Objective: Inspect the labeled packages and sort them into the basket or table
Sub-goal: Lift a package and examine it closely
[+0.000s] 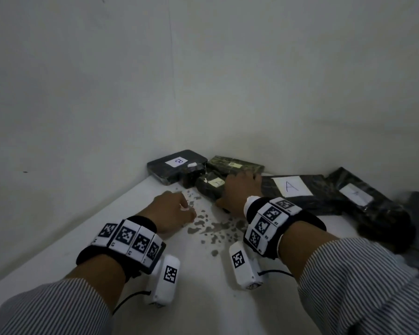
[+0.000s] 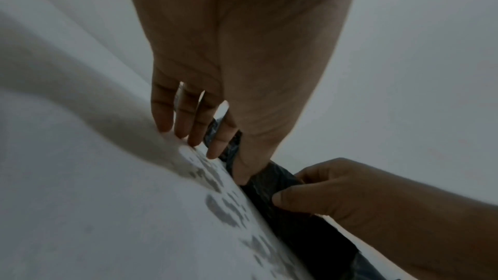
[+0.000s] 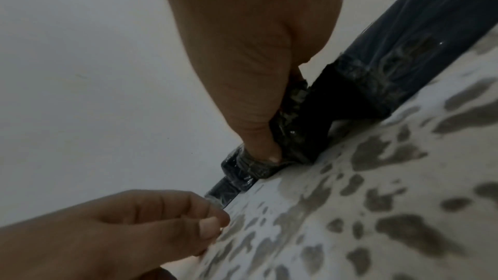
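Packages (image 1: 228, 180) clustered at table's (image 1: 70, 240) far edge by wall, none visibly sorted; no basket in view. Dark, plastic-wrapped, flat, white labels, one marked A (image 1: 292, 186), one B (image 1: 177, 162). Right hand (image 1: 240, 192) curled round small package (image 1: 209, 187). Left hand (image 1: 172, 211) loosely curled beside it, fingertips on table, holding nothing.
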Action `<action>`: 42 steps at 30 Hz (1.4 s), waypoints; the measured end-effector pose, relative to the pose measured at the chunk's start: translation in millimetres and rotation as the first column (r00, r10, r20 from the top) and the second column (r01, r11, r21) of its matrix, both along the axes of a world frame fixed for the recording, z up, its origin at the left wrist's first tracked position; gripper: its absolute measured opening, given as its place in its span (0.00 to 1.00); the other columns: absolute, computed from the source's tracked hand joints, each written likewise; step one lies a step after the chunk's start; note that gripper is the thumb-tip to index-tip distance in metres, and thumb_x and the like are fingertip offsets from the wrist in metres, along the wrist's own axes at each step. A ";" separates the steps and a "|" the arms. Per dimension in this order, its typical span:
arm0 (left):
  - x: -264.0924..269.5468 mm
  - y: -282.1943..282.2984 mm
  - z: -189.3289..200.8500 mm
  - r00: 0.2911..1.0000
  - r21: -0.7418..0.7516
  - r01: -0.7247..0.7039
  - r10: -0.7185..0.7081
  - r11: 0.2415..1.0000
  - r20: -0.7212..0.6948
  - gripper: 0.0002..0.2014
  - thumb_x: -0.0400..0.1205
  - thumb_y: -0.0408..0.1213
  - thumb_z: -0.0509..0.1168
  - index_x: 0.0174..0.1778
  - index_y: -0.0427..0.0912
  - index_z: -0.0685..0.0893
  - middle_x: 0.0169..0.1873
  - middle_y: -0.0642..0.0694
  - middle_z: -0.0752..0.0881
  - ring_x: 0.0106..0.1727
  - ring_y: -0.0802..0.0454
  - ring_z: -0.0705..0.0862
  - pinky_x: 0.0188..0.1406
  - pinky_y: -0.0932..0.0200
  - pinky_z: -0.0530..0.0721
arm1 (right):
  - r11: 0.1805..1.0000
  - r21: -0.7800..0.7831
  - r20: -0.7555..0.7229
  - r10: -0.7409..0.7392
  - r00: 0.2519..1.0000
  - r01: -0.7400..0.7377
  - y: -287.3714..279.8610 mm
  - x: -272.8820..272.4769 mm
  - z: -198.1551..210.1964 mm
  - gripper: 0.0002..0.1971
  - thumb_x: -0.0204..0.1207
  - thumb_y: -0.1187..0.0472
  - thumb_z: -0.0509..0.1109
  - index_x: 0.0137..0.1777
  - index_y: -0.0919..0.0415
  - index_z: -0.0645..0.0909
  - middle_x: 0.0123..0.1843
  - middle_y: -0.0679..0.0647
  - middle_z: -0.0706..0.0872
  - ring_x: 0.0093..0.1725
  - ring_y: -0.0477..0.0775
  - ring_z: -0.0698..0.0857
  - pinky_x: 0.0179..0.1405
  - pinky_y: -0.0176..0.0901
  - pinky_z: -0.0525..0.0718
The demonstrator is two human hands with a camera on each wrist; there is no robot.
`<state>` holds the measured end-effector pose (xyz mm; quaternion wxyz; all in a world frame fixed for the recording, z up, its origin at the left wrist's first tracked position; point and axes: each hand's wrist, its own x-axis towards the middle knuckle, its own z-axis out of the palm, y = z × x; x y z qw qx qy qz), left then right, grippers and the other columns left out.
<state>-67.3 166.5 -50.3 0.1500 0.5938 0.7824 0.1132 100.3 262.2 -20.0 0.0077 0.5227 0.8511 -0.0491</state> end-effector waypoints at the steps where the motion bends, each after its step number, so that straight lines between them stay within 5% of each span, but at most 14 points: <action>1: 2.4 -1.7 0.7 1.000 -0.023 0.019 -0.019 1.000 -0.020 0.22 0.82 0.58 0.68 0.63 0.46 0.84 0.64 0.43 0.82 0.59 0.45 0.81 0.49 0.57 0.75 | 1.000 0.016 -0.018 0.002 1.000 -0.002 -0.7 2.1 -0.3 0.31 0.81 0.39 0.71 0.73 0.62 0.77 0.79 0.65 0.75 0.83 0.68 0.65 0.84 0.69 0.58; 7: 23.0 -22.0 26.1 0.996 -0.124 0.074 -0.066 0.990 0.063 0.28 0.85 0.62 0.62 0.55 0.39 0.89 0.55 0.42 0.88 0.55 0.47 0.85 0.52 0.55 0.78 | 0.989 -0.097 -0.371 0.065 0.926 -0.109 -23.0 43.6 36.0 0.31 0.78 0.51 0.78 0.76 0.60 0.70 0.70 0.63 0.75 0.64 0.65 0.80 0.59 0.56 0.86; 10: 42.3 -37.4 55.6 0.948 -0.014 0.038 -0.031 0.999 0.318 0.29 0.77 0.70 0.64 0.58 0.48 0.87 0.58 0.48 0.88 0.57 0.50 0.86 0.65 0.49 0.82 | 0.983 -0.095 -0.531 0.082 0.844 -0.155 -48.1 75.2 72.5 0.27 0.74 0.55 0.80 0.68 0.53 0.72 0.66 0.59 0.76 0.55 0.63 0.85 0.47 0.51 0.89; 13: 79.6 -61.7 88.1 0.640 0.187 -0.021 -0.130 0.982 0.758 0.34 0.64 0.66 0.71 0.63 0.52 0.86 0.60 0.47 0.91 0.59 0.48 0.90 0.67 0.42 0.84 | 0.982 -0.023 -0.575 0.140 0.806 -0.187 -83.0 118.2 102.9 0.27 0.74 0.60 0.80 0.69 0.49 0.72 0.64 0.56 0.71 0.51 0.58 0.83 0.40 0.37 0.85; 16: 123.5 -79.1 113.2 0.392 0.308 -0.040 -0.269 0.950 0.880 0.33 0.73 0.65 0.73 0.67 0.46 0.86 0.60 0.42 0.92 0.59 0.44 0.92 0.54 0.48 0.88 | 0.981 0.012 -0.577 0.164 0.800 -0.192 -116.4 167.2 115.5 0.29 0.74 0.62 0.80 0.72 0.46 0.73 0.62 0.53 0.70 0.48 0.53 0.82 0.39 0.31 0.84; 19: 168.7 -87.7 119.6 0.284 0.321 -0.090 -0.285 0.943 0.916 0.29 0.77 0.53 0.72 0.68 0.36 0.84 0.59 0.37 0.91 0.56 0.42 0.93 0.46 0.49 0.92 | 0.984 0.038 -0.596 0.161 0.787 -0.173 -142.5 212.5 109.7 0.31 0.73 0.63 0.80 0.72 0.41 0.74 0.61 0.52 0.70 0.54 0.55 0.83 0.43 0.30 0.87; 23: 219.3 -98.0 110.4 0.161 0.342 -0.112 -0.323 0.933 0.933 0.30 0.75 0.40 0.75 0.70 0.31 0.79 0.61 0.31 0.90 0.57 0.41 0.92 0.50 0.48 0.92 | 0.992 0.039 -0.683 0.112 0.722 -0.117 -169.1 267.8 100.0 0.41 0.70 0.62 0.85 0.78 0.35 0.70 0.65 0.50 0.68 0.63 0.51 0.81 0.51 0.19 0.82; 26: 254.2 -107.6 106.6 0.084 0.374 -0.121 -0.366 0.920 0.927 0.24 0.79 0.34 0.73 0.71 0.31 0.79 0.59 0.32 0.91 0.53 0.44 0.92 0.49 0.51 0.92 | 0.989 -0.128 -0.848 -0.069 0.525 -0.077 -186.4 300.6 95.2 0.45 0.70 0.49 0.85 0.81 0.33 0.61 0.70 0.54 0.79 0.61 0.58 0.89 0.61 0.46 0.91; 28: 276.2 -115.6 105.6 0.049 0.391 -0.118 -0.388 0.913 0.920 0.21 0.83 0.32 0.70 0.71 0.32 0.79 0.56 0.35 0.92 0.53 0.45 0.92 0.49 0.54 0.92 | 0.964 -0.256 -0.917 -0.217 0.334 -0.078 -198.1 317.7 93.8 0.38 0.77 0.53 0.81 0.80 0.41 0.62 0.64 0.63 0.89 0.57 0.70 0.92 0.59 0.63 0.92; 31: 303.3 -124.5 103.9 0.061 0.432 -0.112 -0.428 0.895 0.902 0.20 0.83 0.33 0.70 0.71 0.34 0.79 0.53 0.37 0.93 0.53 0.45 0.93 0.49 0.54 0.92 | 0.945 -0.288 -0.953 -0.266 0.144 -0.154 -212.0 339.0 89.4 0.24 0.82 0.63 0.76 0.76 0.60 0.74 0.58 0.72 0.91 0.52 0.74 0.92 0.47 0.59 0.94; 34: 324.4 -132.3 102.4 0.091 0.449 -0.066 -0.443 0.891 0.892 0.20 0.82 0.36 0.71 0.69 0.34 0.80 0.55 0.37 0.93 0.55 0.44 0.93 0.51 0.54 0.92 | 0.952 -0.268 -0.962 -0.272 -0.003 -0.144 -220.1 356.3 80.3 0.16 0.83 0.68 0.72 0.70 0.66 0.80 0.60 0.69 0.92 0.60 0.77 0.89 0.61 0.70 0.90; 36: 335.5 -136.8 100.4 0.099 0.454 -0.016 -0.451 0.891 0.887 0.18 0.82 0.35 0.72 0.67 0.34 0.82 0.56 0.37 0.92 0.56 0.44 0.92 0.53 0.52 0.92 | 0.954 -0.268 -0.959 -0.277 -0.051 -0.134 -225.2 363.7 76.8 0.16 0.84 0.71 0.70 0.70 0.68 0.80 0.59 0.68 0.92 0.59 0.77 0.90 0.63 0.72 0.88; 40: 346.0 -141.6 96.7 0.101 0.490 -0.001 -0.487 0.872 0.867 0.18 0.79 0.31 0.73 0.65 0.34 0.83 0.55 0.39 0.93 0.56 0.43 0.93 0.54 0.53 0.91 | 0.965 -0.247 -0.967 -0.251 -0.036 -0.087 -231.8 371.7 72.7 0.14 0.84 0.67 0.71 0.68 0.65 0.82 0.53 0.67 0.93 0.40 0.60 0.89 0.34 0.50 0.86; 42: 346.6 -143.0 95.5 0.121 0.509 -0.006 -0.505 0.861 0.855 0.16 0.80 0.30 0.73 0.64 0.35 0.84 0.54 0.40 0.93 0.54 0.44 0.93 0.51 0.56 0.91 | 0.972 -0.221 -0.975 -0.222 -0.001 -0.073 -234.3 372.5 69.1 0.15 0.83 0.62 0.74 0.68 0.61 0.82 0.54 0.63 0.94 0.45 0.60 0.90 0.37 0.51 0.87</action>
